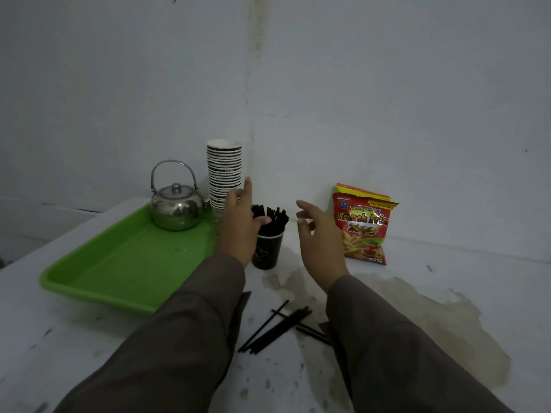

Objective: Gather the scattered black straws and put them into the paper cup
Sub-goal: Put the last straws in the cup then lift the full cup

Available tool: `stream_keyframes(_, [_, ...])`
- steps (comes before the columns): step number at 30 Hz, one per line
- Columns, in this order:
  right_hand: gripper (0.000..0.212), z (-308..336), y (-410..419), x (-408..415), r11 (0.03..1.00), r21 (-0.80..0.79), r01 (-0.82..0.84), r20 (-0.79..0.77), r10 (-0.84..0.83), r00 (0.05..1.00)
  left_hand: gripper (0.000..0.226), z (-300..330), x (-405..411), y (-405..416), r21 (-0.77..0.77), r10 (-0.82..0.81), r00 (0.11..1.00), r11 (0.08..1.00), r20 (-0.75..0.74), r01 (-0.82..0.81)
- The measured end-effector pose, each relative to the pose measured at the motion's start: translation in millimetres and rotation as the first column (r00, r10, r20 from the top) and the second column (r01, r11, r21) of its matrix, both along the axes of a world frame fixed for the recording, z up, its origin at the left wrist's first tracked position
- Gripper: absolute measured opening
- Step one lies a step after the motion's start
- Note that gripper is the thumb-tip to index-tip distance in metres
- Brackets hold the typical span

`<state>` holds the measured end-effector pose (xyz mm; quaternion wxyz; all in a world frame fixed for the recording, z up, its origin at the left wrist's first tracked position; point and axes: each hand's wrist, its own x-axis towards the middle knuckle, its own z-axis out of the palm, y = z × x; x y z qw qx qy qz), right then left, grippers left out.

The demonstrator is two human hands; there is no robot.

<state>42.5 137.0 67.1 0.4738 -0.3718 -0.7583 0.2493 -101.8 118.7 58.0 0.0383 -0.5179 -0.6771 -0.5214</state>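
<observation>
A dark paper cup [267, 251] stands upright on the white table, holding several black straws [272, 219] that stick out of its top. My left hand [238, 225] is just left of the cup, fingers straight and raised, thumb reaching toward the straws in the cup. My right hand [316, 236] hovers right of the cup with fingers relaxed and spread, holding nothing. Several loose black straws [278, 326] lie scattered on the table between my two forearms, near the front.
A green tray [125, 263] sits at the left with a metal kettle [176, 204] on its far end. A tall stack of paper cups [224, 174] stands behind my left hand. A red French fries snack bag [362, 225] leans against the wall at right.
</observation>
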Motion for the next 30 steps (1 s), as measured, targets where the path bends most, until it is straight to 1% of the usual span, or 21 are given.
stream_keyframes(2, [0.032, -8.1, -9.3, 17.8, 1.0, 0.0, 0.0, -0.001, 0.0, 1.0, 0.096, 2.6, 3.4, -13.1, 0.017, -0.008, 0.999, 1.0, 0.036, 0.007])
stream_keyframes(4, [0.026, -20.2, -19.5, 36.1, 1.0, -0.003, -0.004, 0.04, 0.004, 0.999, 0.105, 0.2, 9.8, -31.0, 0.012, -0.031, 0.997, 0.999, 0.067, 0.03])
stream_keyframes(6, [0.022, -34.5, -29.2, 53.2, 1.0, -0.022, -0.019, 0.103, 0.021, 0.994, 0.109, -8.8, 20.4, -51.9, -0.028, -0.001, 1.0, 1.0, 0.025, 0.002])
stream_keyframes(7, [0.021, -41.7, -33.2, 61.1, 0.999, -0.032, -0.029, 0.149, 0.034, 0.988, 0.107, -14.8, 27.5, -62.5, -0.04, 0.036, 0.999, 0.999, -0.009, -0.036])
stream_keyframes(8, [0.02, -48.8, -36.7, 68.0, 0.998, -0.039, -0.041, 0.202, 0.048, 0.978, 0.1, -21.6, 35.6, -73.1, -0.04, 0.072, 0.997, 0.996, -0.03, -0.074])
stream_keyframes(9, [0.02, -55.8, -39.7, 73.9, 0.998, -0.044, -0.051, 0.255, 0.061, 0.965, 0.089, -28.2, 44.4, -83.0, -0.033, 0.092, 0.995, 0.995, -0.04, -0.094])
stream_keyframes(10, [0.019, -62.4, -42.3, 78.5, 0.997, -0.046, -0.057, 0.302, 0.068, 0.951, 0.072, -34.8, 53.1, -91.9, -0.026, 0.084, 0.995, 0.996, -0.051, -0.085])
stream_keyframes(11, [0.019, -68.5, -45.2, 81.8, 0.997, -0.047, -0.057, 0.34, 0.069, 0.938, 0.054, -40.9, 61.1, -99.2, -0.041, 0.049, 0.996, 0.998, -0.071, -0.052])
stream_keyframes(13, [0.018, -77.9, -50.8, 84.3, 0.998, -0.034, -0.059, 0.423, 0.068, 0.904, 0.025, -50.8, 73.3, -107.2, -0.131, -0.053, 0.993, 0.991, -0.103, 0.039])
stream_keyframes(15, [0.018, -82.1, -55.7, 83.5, 0.995, 0.051, -0.082, 0.531, 0.043, 0.846, 0.01, -57.8, 82.3, -107.7, -0.202, -0.122, 0.987, 0.974, -0.103, 0.099])
stream_keyframes(17, [0.02, -82.2, -58.6, 83.4, 0.984, 0.139, -0.112, 0.577, 0.012, 0.817, 0.006, -62.6, 90.3, -105.7, -0.263, -0.143, 0.981, 0.959, -0.133, 0.104])
stream_keyframes(20, [0.021, -81.0, -60.4, 86.6, 0.968, 0.216, -0.124, 0.627, -0.041, 0.778, 0.008, -69.5, 94.7, -103.3, -0.328, -0.171, 0.959, 0.94, -0.228, 0.089])
stream_keyframes(22, [0.023, -82.7, -60.7, 89.1, 0.967, 0.22, -0.125, 0.677, -0.059, 0.734, 0.01, -72.9, 91.5, -103.5, -0.341, -0.187, 0.945, 0.936, -0.269, 0.088])
stream_keyframes(24, [0.025, -84.9, -59.7, 90.1, 0.972, 0.198, -0.127, 0.706, -0.051, 0.707, 0.012, -76.0, 86.6, -104.2, -0.362, -0.197, 0.94, 0.928, -0.28, 0.087])
stream_keyframes(27, [0.027, -86.7, -58.2, 89.2, 0.979, 0.155, -0.133, 0.718, -0.019, 0.696, 0.014, -76.8, 81.7, -104.5, -0.392, -0.201, 0.948, 0.915, -0.247, 0.092])
stream_keyframes(30, [0.025, -88.3, -58.5, 88.1, 0.976, 0.177, -0.129, 0.735, -0.044, 0.677, 0.015, -76.0, 76.4, -103.6, -0.373, -0.173, 0.958, 0.925, -0.23, 0.077])
